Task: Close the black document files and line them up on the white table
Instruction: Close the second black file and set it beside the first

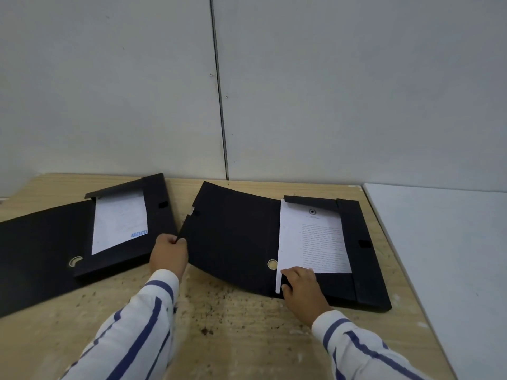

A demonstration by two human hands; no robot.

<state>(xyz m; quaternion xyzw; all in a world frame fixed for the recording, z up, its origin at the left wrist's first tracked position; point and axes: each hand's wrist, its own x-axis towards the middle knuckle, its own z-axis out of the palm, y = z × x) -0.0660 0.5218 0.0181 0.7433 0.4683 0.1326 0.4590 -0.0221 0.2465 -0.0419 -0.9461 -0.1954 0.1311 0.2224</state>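
Two black document files lie open on a wooden table (233, 325). The right file (365, 270) holds a printed white sheet (315, 239). Its cover flap (233, 234) is lifted off the table, and my left hand (168, 252) pinches the flap's left edge. My right hand (301, 286) rests on the near edge of the right file's tray, fingertips on the sheet's lower corner. The left file (41, 242) lies open flat, with a white sheet (119, 220) bearing a blue stamp inside.
A white table (444, 256) adjoins the wooden one on the right. A grey panelled wall (247, 91) stands right behind both tables. The wooden top in front of the files is stained and speckled.
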